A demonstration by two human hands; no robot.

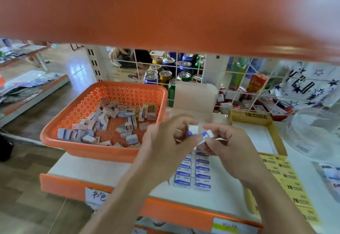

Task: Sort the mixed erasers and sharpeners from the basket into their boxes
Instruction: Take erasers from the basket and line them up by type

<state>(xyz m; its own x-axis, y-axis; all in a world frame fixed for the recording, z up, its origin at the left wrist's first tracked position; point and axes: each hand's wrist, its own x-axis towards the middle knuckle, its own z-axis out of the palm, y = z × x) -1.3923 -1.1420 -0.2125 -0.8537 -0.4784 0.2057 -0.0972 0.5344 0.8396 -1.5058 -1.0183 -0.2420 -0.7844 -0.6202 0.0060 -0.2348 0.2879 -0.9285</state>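
Observation:
An orange perforated basket [73,141] on the white shelf holds several small boxed erasers and sharpeners [114,121]. My left hand [165,141] and my right hand [231,147] meet above the shelf's middle, each pinching a small white-and-blue eraser [193,129]; the right one's eraser [207,134] is blurred. Below my hands, two rows of blue "ERASER" packs [193,174] lie in an open white box whose lid [195,95] stands upright behind. A yellow "2B" box [276,136] sits open to the right, its inside white.
An orange shelf [165,12] overhangs close above. A wire grid [184,71] at the back has drink cans behind it. A clear plastic container [316,134] stands far right. The shelf's orange front edge [174,211] carries paper labels. Wooden floor lies to the left.

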